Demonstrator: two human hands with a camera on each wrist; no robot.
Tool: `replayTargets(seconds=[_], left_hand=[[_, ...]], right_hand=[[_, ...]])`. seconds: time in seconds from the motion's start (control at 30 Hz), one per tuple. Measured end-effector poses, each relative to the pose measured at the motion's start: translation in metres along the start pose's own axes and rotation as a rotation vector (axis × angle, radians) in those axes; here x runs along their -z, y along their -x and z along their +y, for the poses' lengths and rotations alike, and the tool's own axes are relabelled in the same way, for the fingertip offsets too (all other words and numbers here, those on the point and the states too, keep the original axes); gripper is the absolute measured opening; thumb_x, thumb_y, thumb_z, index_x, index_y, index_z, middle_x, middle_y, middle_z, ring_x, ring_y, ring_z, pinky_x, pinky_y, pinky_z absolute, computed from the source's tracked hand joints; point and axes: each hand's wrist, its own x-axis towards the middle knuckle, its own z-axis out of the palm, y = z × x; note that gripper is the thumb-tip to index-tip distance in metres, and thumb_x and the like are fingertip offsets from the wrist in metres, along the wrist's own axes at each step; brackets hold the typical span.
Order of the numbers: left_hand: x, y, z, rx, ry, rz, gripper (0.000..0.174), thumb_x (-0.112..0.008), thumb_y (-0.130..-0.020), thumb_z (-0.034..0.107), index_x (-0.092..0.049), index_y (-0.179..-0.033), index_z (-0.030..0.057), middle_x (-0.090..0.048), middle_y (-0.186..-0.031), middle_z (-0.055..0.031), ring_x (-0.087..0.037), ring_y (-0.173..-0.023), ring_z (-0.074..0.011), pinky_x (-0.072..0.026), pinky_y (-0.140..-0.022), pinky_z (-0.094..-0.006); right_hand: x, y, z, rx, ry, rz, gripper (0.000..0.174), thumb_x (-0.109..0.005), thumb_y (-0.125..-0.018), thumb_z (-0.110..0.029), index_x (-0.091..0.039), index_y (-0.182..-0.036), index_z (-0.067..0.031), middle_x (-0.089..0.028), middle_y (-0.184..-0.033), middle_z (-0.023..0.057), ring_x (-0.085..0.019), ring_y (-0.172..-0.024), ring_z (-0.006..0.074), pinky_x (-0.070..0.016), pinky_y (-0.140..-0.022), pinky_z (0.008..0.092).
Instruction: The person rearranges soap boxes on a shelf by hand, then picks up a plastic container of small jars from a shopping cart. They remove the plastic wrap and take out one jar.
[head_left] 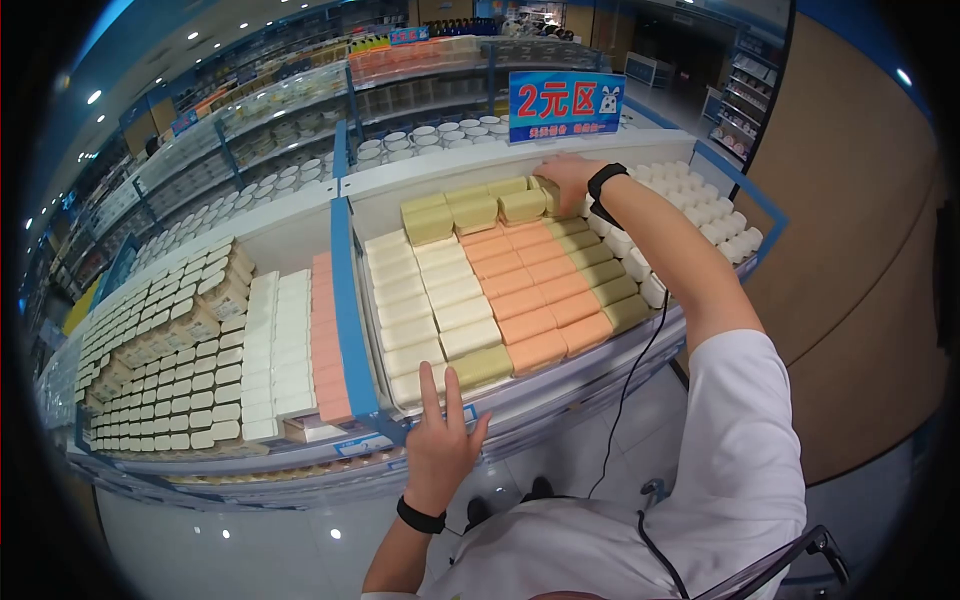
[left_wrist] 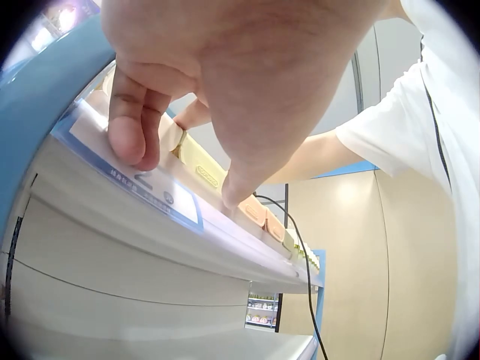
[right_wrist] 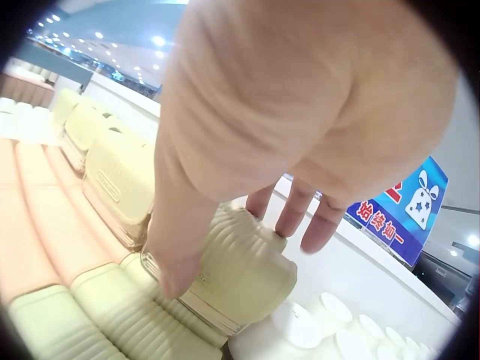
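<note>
At the back of the display bin, my right hand (head_left: 566, 177) grips a ribbed green plastic box (right_wrist: 251, 274), thumb on its near side and fingers over the far side. That box stands at the right end of a raised row of green boxes (head_left: 470, 210). Below it lie flat rows of cream boxes (head_left: 403, 290), orange boxes (head_left: 520, 285) and green boxes (head_left: 605, 275). My left hand (head_left: 440, 455) is at the bin's front edge, its fingers extended over the front cream and green boxes. In the left wrist view, its fingers overlap the price label (left_wrist: 127, 169).
White rounded containers (head_left: 690, 200) fill the bin's right side. A blue divider (head_left: 355, 310) separates the neighbouring bin of packed boxes (head_left: 180, 380). Behind stand a blue sign (head_left: 566, 105) and white cups (head_left: 430, 135). A black cable (head_left: 630, 375) hangs before the bin.
</note>
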Motion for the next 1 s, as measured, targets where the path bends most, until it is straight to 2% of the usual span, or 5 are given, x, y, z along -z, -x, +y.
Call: replayTargets(seconds=[0.17, 0.47, 0.53, 0.8, 1.0], left_hand=[[-0.001, 0.001, -0.001, 0.0, 0.009, 0.012, 0.081, -0.084, -0.086, 0.035, -0.051, -0.145, -0.0102, -0.042, -0.152, -0.04, -0.07, -0.067, -0.0254, -0.0561, -0.055, -0.0289], [-0.001, 0.0, -0.002, -0.006, 0.003, 0.023, 0.076, -0.08, -0.089, 0.038, -0.054, -0.144, -0.0076, -0.044, -0.151, -0.0398, -0.069, -0.066, -0.025, -0.0555, -0.052, -0.0279], [0.0, 0.001, -0.002, -0.017, 0.021, 0.015, 0.081, -0.083, -0.087, 0.035, -0.05, -0.146, -0.0111, -0.041, -0.152, -0.0412, -0.068, -0.064, -0.0258, -0.0548, -0.053, -0.0289], [-0.004, 0.003, -0.008, -0.039, 0.048, 0.029, 0.083, -0.08, -0.09, 0.039, -0.047, -0.148, -0.0097, -0.037, -0.155, -0.0407, -0.068, -0.063, -0.026, -0.055, -0.052, -0.03], [-0.001, 0.005, -0.008, -0.031, 0.061, -0.002, 0.083, -0.076, -0.093, 0.042, -0.045, -0.151, -0.0083, -0.035, -0.157, -0.0397, -0.069, -0.064, -0.0273, -0.0556, -0.052, -0.0312]], right_hand=[[0.007, 0.005, -0.006, -0.14, -0.099, -0.056, 0.085, -0.094, -0.059, -0.032, -0.056, -0.127, 0.002, -0.061, -0.134, 0.022, -0.059, -0.125, 0.0375, -0.0511, -0.104, 0.0418], [0.047, 0.033, -0.004, -0.184, -0.272, 0.091, 0.085, -0.09, -0.059, -0.027, -0.053, -0.13, 0.0019, -0.064, -0.124, 0.0215, -0.064, -0.115, 0.0358, -0.053, -0.095, 0.0407], [0.072, 0.046, -0.026, -0.193, -0.257, 0.141, 0.084, -0.089, -0.06, -0.026, -0.052, -0.13, 0.0016, -0.064, -0.123, 0.0207, -0.065, -0.113, 0.0343, -0.054, -0.093, 0.0407], [0.157, 0.044, -0.123, 0.052, -0.3, 0.109, 0.083, -0.087, -0.062, -0.031, -0.054, -0.132, 0.0008, -0.066, -0.12, 0.0193, -0.067, -0.108, 0.0325, -0.0563, -0.089, 0.041], [0.158, -0.009, -0.199, 0.219, -0.205, 0.115, 0.081, -0.087, -0.061, -0.036, -0.06, -0.128, 0.0005, -0.07, -0.116, 0.0202, -0.069, -0.107, 0.0357, -0.0565, -0.091, 0.042]])
